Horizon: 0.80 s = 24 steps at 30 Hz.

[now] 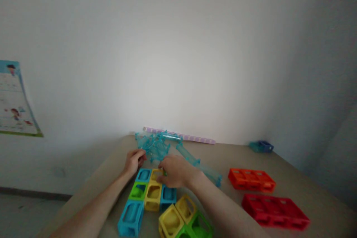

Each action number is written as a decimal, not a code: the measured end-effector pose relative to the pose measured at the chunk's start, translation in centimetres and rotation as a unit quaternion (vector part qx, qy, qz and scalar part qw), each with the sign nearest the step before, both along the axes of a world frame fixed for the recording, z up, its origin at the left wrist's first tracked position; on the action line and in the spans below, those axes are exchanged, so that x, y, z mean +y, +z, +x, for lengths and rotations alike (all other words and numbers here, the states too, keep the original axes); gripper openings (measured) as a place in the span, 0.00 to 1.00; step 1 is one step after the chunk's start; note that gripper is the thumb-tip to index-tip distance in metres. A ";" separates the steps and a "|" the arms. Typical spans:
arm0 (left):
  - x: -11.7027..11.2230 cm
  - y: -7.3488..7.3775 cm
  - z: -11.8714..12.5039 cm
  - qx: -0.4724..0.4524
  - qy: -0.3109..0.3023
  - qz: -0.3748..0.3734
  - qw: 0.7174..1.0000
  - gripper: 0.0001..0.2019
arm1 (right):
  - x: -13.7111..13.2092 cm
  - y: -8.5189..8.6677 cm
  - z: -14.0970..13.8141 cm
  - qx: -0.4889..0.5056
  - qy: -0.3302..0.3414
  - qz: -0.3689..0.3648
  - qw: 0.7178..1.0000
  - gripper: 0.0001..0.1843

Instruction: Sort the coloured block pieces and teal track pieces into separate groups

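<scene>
My left hand (134, 161) rests at the far edge of a cluster of hollow plastic blocks (150, 193) in blue, yellow and green, its fingers curled near a pile of clear teal track pieces (155, 145). My right hand (175, 172) is closed over the top of the cluster, fingers pinched on a small green piece beside a yellow block (156, 174). More yellow and green blocks (184, 221) lie near my right forearm. A clear teal tube (205, 169) runs out past my right wrist.
An orange block row (251, 179) and a red block row (275, 211) lie on the beige table (292, 186) at right. A small blue block (262, 146) sits at the far right corner. A purple strip (181, 135) lies along the wall. A poster (13, 100) hangs at left.
</scene>
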<state>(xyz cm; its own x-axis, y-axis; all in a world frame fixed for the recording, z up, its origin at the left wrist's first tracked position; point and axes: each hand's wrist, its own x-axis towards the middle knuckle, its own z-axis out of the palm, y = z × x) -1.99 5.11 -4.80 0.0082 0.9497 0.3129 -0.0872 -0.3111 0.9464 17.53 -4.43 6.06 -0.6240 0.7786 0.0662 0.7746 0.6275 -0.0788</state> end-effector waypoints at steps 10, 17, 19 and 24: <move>-1.9 1.5 -0.3 0.175 -0.201 0.025 0.964 0.10 | 0.1 0.5 2.0 -0.055 -0.023 -0.061 0.996 0.29; -2.0 1.6 -0.1 0.222 -0.190 0.053 0.955 0.13 | -1.1 -1.1 -1.1 0.010 -0.028 0.030 0.999 0.23; -2.2 1.7 0.0 0.234 -0.163 0.057 0.957 0.15 | -1.2 -2.1 -1.8 0.008 -0.039 0.033 0.999 0.23; -2.1 1.5 0.3 0.257 -0.089 0.051 0.961 0.20 | -1.1 -3.2 -2.0 0.016 -0.064 0.017 0.998 0.24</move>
